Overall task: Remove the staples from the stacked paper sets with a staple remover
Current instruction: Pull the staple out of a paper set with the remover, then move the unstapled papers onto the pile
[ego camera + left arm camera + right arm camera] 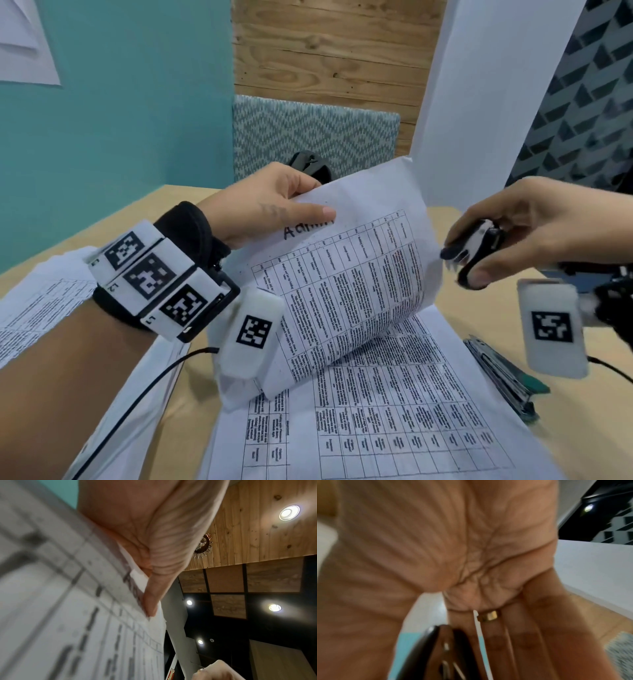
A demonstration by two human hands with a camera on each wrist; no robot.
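Note:
My left hand [274, 202] pinches the top edge of a printed paper set [352, 284] and holds it lifted and curled above the table. In the left wrist view the thumb [154, 588] presses on that paper set [68, 601] at its edge. My right hand [520, 226] grips a black staple remover [476, 253] in the air just right of the lifted sheets, its metal claws pointing left toward them. In the right wrist view the staple remover [436, 653] sits between thumb and fingers. No staple is visible.
More printed sheets [394, 421] lie flat on the wooden table [575, 435] under the lifted set, and another pile [41, 308] lies at the left. A green and metal stapler [503, 377] lies at the right. A patterned chair back [308, 137] stands beyond the table.

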